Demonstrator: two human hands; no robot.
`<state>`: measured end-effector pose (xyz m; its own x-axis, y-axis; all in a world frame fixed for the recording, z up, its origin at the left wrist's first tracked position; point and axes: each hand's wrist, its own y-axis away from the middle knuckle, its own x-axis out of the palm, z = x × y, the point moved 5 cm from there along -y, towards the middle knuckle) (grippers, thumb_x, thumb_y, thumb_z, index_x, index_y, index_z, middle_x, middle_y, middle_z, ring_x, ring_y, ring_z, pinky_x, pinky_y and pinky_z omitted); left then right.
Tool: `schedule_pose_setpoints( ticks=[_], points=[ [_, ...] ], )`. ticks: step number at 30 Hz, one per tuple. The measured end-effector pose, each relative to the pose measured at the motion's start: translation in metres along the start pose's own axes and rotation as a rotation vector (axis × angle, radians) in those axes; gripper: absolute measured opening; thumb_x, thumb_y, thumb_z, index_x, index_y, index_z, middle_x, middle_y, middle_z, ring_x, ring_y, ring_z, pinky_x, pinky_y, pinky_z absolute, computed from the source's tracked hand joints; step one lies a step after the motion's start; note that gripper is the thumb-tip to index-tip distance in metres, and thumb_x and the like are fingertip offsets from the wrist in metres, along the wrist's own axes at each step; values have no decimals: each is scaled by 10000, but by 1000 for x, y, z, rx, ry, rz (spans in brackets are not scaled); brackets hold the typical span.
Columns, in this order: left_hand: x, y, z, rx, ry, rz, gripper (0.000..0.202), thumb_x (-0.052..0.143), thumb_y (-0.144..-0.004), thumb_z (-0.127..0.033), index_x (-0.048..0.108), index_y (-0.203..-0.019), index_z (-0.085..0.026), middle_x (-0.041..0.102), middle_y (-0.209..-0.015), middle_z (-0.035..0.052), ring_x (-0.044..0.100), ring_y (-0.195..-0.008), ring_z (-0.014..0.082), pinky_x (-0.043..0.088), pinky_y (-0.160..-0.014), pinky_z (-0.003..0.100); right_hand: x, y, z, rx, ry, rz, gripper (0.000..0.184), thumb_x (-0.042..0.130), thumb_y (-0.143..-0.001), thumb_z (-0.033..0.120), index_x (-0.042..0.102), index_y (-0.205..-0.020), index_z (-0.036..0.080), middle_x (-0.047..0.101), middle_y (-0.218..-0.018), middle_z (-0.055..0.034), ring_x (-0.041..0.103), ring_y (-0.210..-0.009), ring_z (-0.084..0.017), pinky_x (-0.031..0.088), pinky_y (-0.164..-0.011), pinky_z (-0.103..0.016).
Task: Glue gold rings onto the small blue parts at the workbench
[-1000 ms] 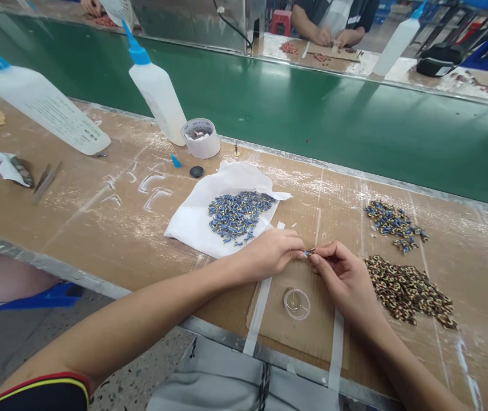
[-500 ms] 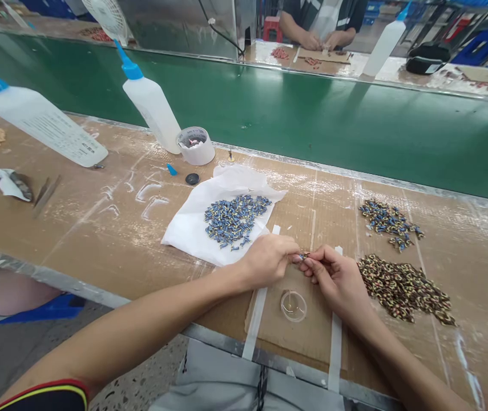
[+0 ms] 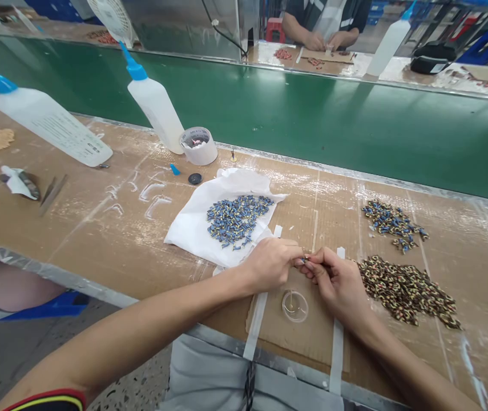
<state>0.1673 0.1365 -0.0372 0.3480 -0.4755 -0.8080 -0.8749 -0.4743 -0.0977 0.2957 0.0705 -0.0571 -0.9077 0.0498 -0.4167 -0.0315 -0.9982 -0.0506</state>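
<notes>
My left hand (image 3: 273, 262) and my right hand (image 3: 338, 279) meet fingertip to fingertip above a taped cardboard pad (image 3: 312, 342). Between them is a tiny blue-and-dark piece (image 3: 305, 260), pinched from both sides and mostly covered by fingers. Just below sits a small clear round dish (image 3: 295, 306) with a thin stick and a little liquid-like content. Left of my hands, many small blue-and-yellow pieces (image 3: 237, 220) lie on a white sheet (image 3: 188, 225). To the right are a heap of dark brown-and-yellow pieces (image 3: 408, 291) and a smaller pile of joined blue-and-brown pieces (image 3: 393, 222).
Two white squeeze bottles with blue caps (image 3: 153, 108) (image 3: 55, 125) and a tape roll (image 3: 198, 147) stand farther back, near a black cap (image 3: 194, 178). Tweezers (image 3: 53, 194) lie at left. Beyond the green belt (image 3: 269, 103), another person's hands (image 3: 327, 41) work.
The view has shifted slightly. Both my hands stay together at the same spot, with fingers still pinching the tiny piece, which now shows less.
</notes>
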Motion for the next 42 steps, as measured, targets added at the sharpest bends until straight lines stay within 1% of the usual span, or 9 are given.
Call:
schedule_pose_setpoints(
  ticks=[7, 10, 13, 17, 22, 25, 31, 35, 42],
  points=[
    [-17, -5, 5, -97, 184, 60, 208, 489, -898, -158, 603, -725, -141, 623, -719, 24, 550, -692, 140, 352, -634, 226, 2, -6, 1, 70, -190, 28, 184, 484, -970, 358, 570, -932, 200, 670, -754, -38, 613, -611, -150, 513, -563, -263],
    [-24, -4, 13, -140, 364, 100, 278, 447, -946, -228, 573, -715, -136, 575, -671, 5, 510, -636, 121, 346, -607, 219, -1, -5, 6, 32, -204, -71, 264, 450, -983, 357, 515, -1204, 228, 666, -1044, -90, 644, -717, -158, 531, -555, -267],
    [-25, -2, 20, -159, 543, 174, 346, 415, -976, -344, 577, -757, -131, 530, -654, -8, 468, -595, 108, 344, -581, 217, 2, -4, 12, -5, -187, -69, 308, 469, -972, 341, 503, -1267, 261, 580, -1260, -115, 660, -890, -192, 556, -598, -281],
    [-25, -2, 23, -107, 670, 279, 390, 411, -973, -429, 581, -776, -138, 462, -626, -24, 416, -561, 100, 332, -553, 212, 5, -7, 16, -37, -152, -48, 253, 527, -945, 311, 572, -1189, 260, 638, -1113, -88, 659, -884, -206, 565, -680, -318],
    [-25, -2, 16, -27, 642, 352, 406, 401, -984, -431, 604, -794, -135, 437, -618, -27, 385, -549, 94, 310, -533, 212, 2, -12, 20, -106, -138, -58, 127, 555, -932, 289, 651, -1003, 244, 620, -1066, -78, 626, -938, -213, 543, -667, -295],
    [-26, -1, 13, -6, 661, 334, 426, 390, -993, -432, 628, -816, -127, 465, -637, -21, 409, -559, 85, 338, -550, 202, 2, -13, 18, -86, -152, -39, 131, 553, -937, 300, 655, -987, 234, 614, -1052, -75, 621, -850, -184, 516, -591, -259],
    [-38, 7, 26, -224, 709, 144, 403, 401, -981, -439, 620, -897, -111, 600, -713, 29, 523, -552, 92, 421, -529, 202, 2, -12, 14, -19, -178, -16, 170, 571, -927, 342, 653, -988, 207, 638, -943, -60, 589, -712, -151, 480, -544, -241],
    [-66, 16, 35, -291, 455, -19, 286, 501, -937, -365, 643, -863, -128, 567, -663, -6, 501, -570, 96, 382, -542, 204, 2, -12, 11, 21, -154, -22, 215, 568, -923, 371, 653, -998, 189, 659, -914, -67, 593, -692, -158, 480, -550, -251],
    [-78, 21, 21, -159, 247, 115, 105, 595, -874, -203, 685, -865, -149, 665, -785, 5, 571, -727, 117, 379, -680, 233, -4, -11, 13, 27, -158, -58, 219, 583, -915, 380, 656, -991, 189, 688, -872, -58, 619, -698, -170, 484, -568, -264]
  ],
)
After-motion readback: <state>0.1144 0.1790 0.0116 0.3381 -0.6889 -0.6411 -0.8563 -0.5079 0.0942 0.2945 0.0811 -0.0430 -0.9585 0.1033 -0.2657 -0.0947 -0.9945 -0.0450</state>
